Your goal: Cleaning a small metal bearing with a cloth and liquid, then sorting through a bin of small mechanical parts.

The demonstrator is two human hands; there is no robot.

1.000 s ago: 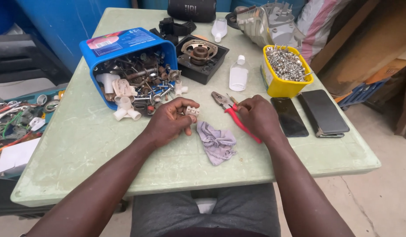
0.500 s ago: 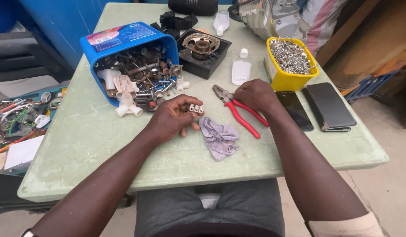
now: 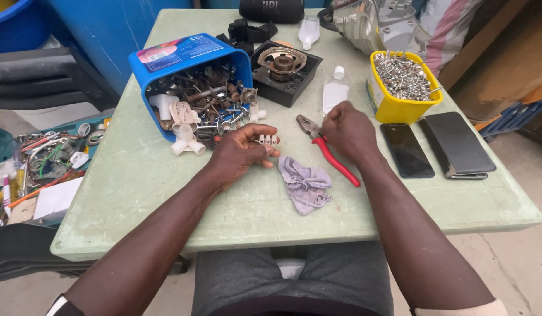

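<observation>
Two hands work here: our left hand (image 3: 242, 153) pinches a white ridged connector (image 3: 267, 139); our right hand (image 3: 348, 130), fingers curled, rests on red-handled pliers (image 3: 326, 151). Left of the grip, a tipped blue tub (image 3: 183, 55) bears a pink label.

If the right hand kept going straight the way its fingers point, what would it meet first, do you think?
Probably the small clear bottle, just beyond the right hand, though depth is hard to judge.

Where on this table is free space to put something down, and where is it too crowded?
Free: the table's near-left part, below the tipped blue bin, and the near edge past the grey cloth. Crowded: the far side, with spilled parts, yellow tub, two phones, red pliers.
</observation>
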